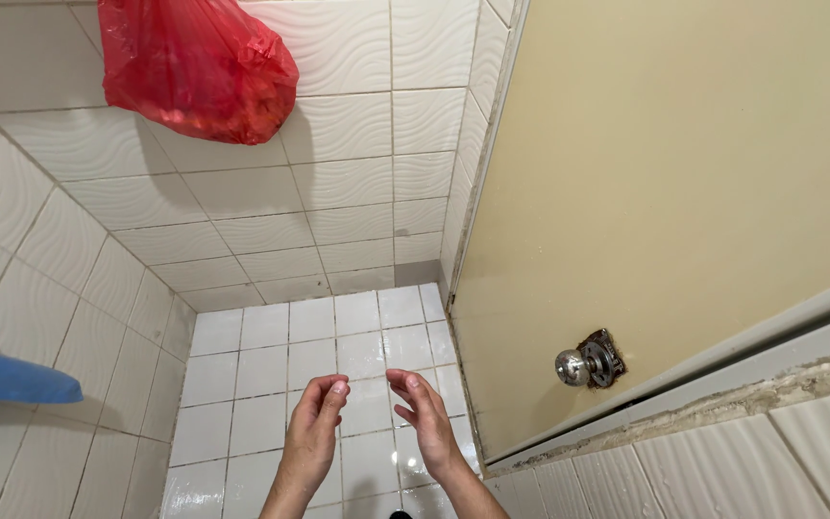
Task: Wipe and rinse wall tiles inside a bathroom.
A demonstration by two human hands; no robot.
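White glossy floor tiles (271,384) below, wavy white wall tiles (242,221) on two sides — small tiled cubicle, looks wet.

Hands: two, both bare, raised over the floor, palms turned toward each other, apart and not touching. Left hand (314,432) has its fingers (333,392) loosely curled, tips leaning toward the right. Right hand (427,423) mirrors it, fingers (405,383) slightly bent and close together, tips leaning left. Nothing held or pinched in either — both empty, small gap between the fingertips.

Nearest fixture: metal door knob (573,366) on the beige door (674,192), with a rusty backplate behind it. It lies to the right of the hands and a little higher — right hand is clearly the nearer one, left hand sits further off with the right hand between. Knob axis sticks straight out of the door face, toward the cubicle.

Count:
- hands — 2
- door knob — 1
- red plastic bag (199,62) — 1, hanging high on the far wall, well apart from the hands
- blue plastic item (7,375) — 1, at the left edge, partly cut off, can't tell what it is

Door frame's lower edge shows crumbling mortar (770,389) along the tile line at right.
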